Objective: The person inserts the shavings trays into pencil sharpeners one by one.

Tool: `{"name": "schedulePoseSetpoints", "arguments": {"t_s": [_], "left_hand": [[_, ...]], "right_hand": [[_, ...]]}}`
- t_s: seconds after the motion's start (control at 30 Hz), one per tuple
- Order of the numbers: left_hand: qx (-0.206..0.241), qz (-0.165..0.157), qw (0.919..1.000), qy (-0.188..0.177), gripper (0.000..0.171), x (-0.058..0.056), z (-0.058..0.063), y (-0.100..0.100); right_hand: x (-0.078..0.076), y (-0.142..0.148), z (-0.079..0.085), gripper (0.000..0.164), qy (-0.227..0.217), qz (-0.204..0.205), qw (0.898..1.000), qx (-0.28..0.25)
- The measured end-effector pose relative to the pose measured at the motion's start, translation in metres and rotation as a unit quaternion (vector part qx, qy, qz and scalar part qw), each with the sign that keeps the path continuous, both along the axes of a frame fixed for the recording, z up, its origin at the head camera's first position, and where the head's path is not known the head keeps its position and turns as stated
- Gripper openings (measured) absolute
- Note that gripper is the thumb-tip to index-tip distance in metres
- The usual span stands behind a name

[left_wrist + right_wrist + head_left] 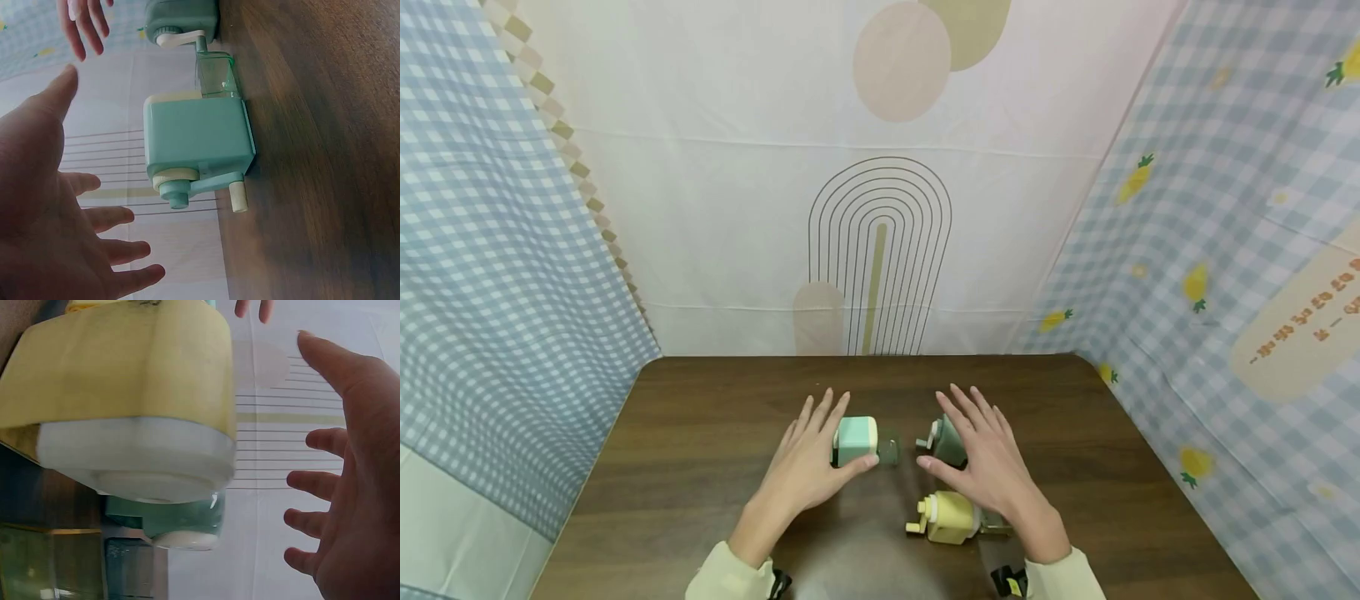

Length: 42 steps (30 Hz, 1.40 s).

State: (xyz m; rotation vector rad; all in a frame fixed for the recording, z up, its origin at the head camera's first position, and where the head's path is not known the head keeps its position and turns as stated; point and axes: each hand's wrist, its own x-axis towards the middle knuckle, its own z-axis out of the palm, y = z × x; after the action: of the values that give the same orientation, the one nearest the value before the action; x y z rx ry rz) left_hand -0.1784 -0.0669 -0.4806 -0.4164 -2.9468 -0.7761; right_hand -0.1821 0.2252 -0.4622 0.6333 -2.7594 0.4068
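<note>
Three crank pencil sharpeners stand on the table: a mint green sharpener (857,435), a dark green sharpener (952,446) and a yellow sharpener (951,518). My left hand (805,467) hovers with fingers spread beside the mint one, its thumb overlapping the body's lower edge in the head view. Over the dark green one, partly covering it, my right hand (988,467) is likewise spread and holds nothing. The yellow sharpener lies nearer me, below the right palm. In the left wrist view the mint sharpener's crank (219,182) and clear shavings drawer (215,75) show.
The brown wooden table (685,467) ends at a white patterned cloth (730,250) behind. Blue checked cloths hang at the left (497,250) and right (1165,350). A dark strap (781,582) sits at the left wrist.
</note>
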Motion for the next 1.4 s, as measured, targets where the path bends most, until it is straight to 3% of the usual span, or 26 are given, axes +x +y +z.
{"name": "schedulePoseSetpoints", "arguments": {"t_s": [0.23,0.57,1.1,1.4], "left_hand": [[-0.016,-0.02,0.9997,0.002,0.104,-0.008,-0.004,0.008],[-0.039,-0.057,0.9974,-0.023,0.1,-0.024,-0.01,0.022],[-0.117,-0.072,0.9904,-0.019,0.09,-0.034,-0.016,0.034],[-0.104,-0.082,0.9912,-0.012,0.079,-0.039,-0.021,0.032]], "right_hand": [[-0.009,-0.004,0.006,0.093,-0.023,0.048,0.998,0.03],[-0.019,-0.02,0.009,0.091,-0.074,0.098,0.99,0.063],[-0.025,-0.055,-0.005,0.091,-0.145,0.084,0.981,0.094],[-0.031,-0.072,-0.014,0.086,-0.183,0.044,0.977,0.1]]}}
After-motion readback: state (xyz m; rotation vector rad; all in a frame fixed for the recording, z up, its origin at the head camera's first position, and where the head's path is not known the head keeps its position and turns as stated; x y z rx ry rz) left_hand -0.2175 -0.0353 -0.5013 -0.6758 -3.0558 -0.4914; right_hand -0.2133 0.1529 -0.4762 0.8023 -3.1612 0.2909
